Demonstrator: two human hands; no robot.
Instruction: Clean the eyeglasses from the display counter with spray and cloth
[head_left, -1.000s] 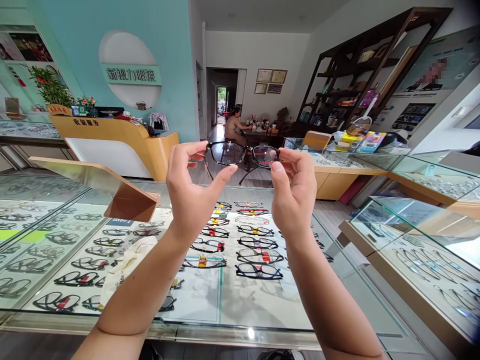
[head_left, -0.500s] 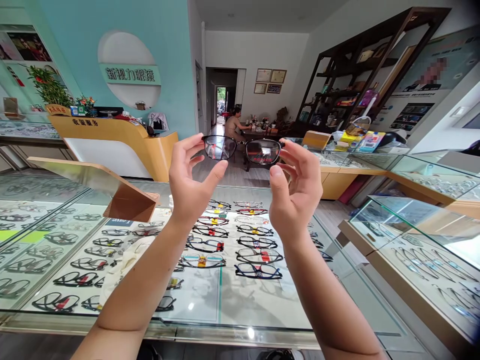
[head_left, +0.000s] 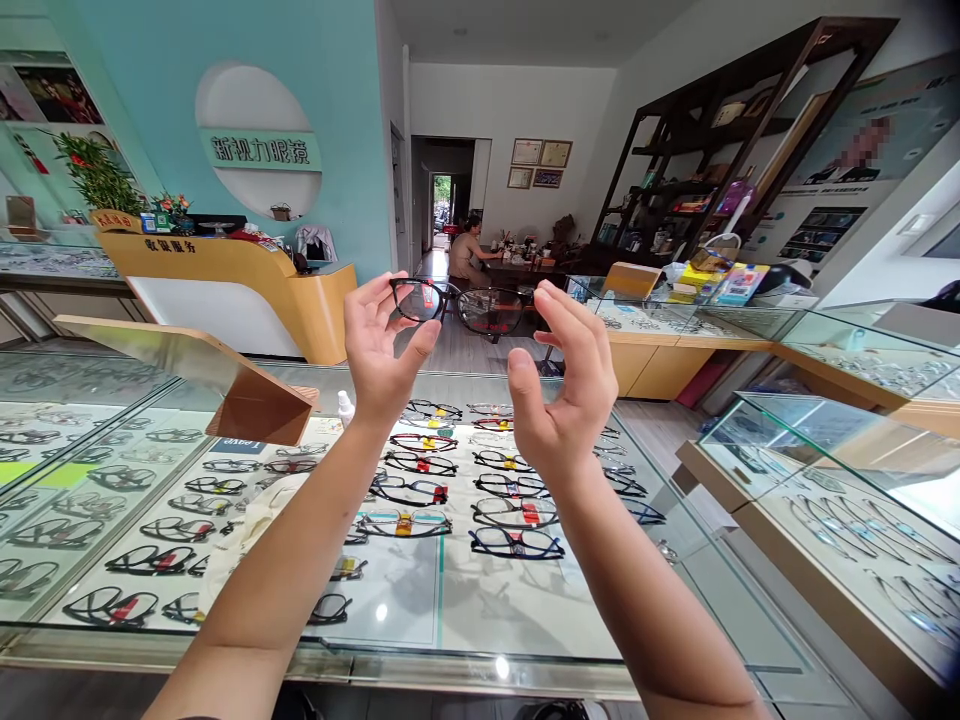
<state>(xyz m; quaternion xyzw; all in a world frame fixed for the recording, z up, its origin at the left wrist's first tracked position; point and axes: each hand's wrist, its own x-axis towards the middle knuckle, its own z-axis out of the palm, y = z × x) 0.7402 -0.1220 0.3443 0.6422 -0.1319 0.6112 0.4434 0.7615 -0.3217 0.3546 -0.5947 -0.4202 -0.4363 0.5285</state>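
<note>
A pair of dark-framed eyeglasses (head_left: pixel 452 293) is held up above the glass counter, tilted slightly down to the right. Red print shows on one lens. My left hand (head_left: pixel 382 345) grips the frame's left end with its fingers, the thumb standing off below the lens. At the right end, the fingertips of my right hand (head_left: pixel 568 385) hold the frame near the hinge, with that thumb apart too. The temples are mostly hidden by my hands. Rows of eyeglasses (head_left: pixel 516 543) with coloured tags lie in the display counter (head_left: pixel 517 615) beneath my forearms.
A wood-framed mirror (head_left: pixel 262 400) stands on the counter at left, near a pale cloth (head_left: pixel 251 525) and a small white bottle (head_left: pixel 345 408). More glass showcases (head_left: pixel 825 470) line the right. A person (head_left: pixel 469 255) sits at a table in the back; a reception desk (head_left: pixel 322 310) is at left.
The eyeglasses have shifted left and tilted a little. My right hand has moved left with them, while my left hand has hardly moved.
</note>
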